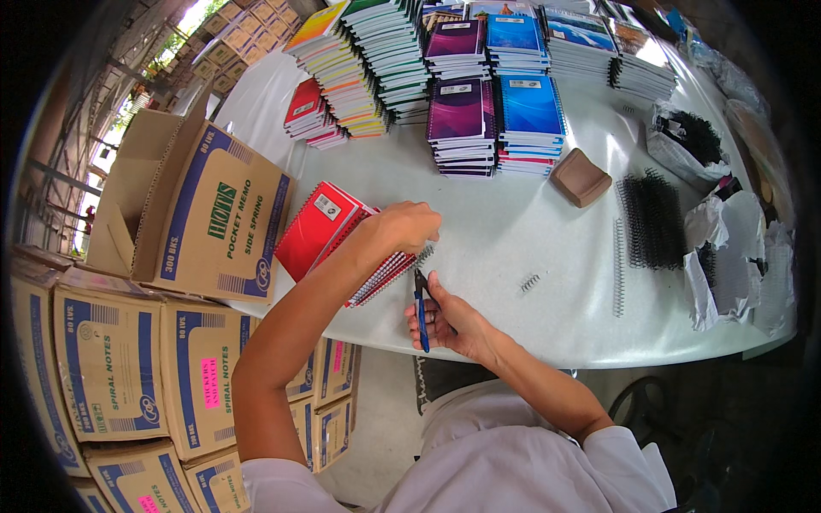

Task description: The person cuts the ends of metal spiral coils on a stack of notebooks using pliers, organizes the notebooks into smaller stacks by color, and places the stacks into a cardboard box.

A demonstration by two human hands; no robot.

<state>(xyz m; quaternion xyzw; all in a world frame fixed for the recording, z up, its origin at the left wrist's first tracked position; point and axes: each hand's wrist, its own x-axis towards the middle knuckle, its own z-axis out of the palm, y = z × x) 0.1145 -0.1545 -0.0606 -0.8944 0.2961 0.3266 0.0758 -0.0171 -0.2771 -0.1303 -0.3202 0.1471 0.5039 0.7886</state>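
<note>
My left hand (pixel 404 226) is closed just above a short dark wire coil (pixel 424 256), its fingertips pinched at the coil's upper end; part of the grip is hidden. In my right hand (pixel 453 325) is a pair of blue-handled pliers (pixel 422 321), their jaws pointing up at the coil's lower end. Red spiral notebooks (pixel 312 232) lie in a leaning stack under my left forearm, their wire-bound edges facing me. A small cut-off piece of coil (pixel 530 283) rests on the table, right of the pliers.
An open carton (pixel 218 214) stands at the left, above stacked cartons (pixel 111 368). Tall stacks of purple notebooks (pixel 460 109) and blue notebooks (pixel 532 107) fill the back. Rightward lie a brown block (pixel 581 178), a long coil (pixel 618 267) and bundled black coils (pixel 652 221).
</note>
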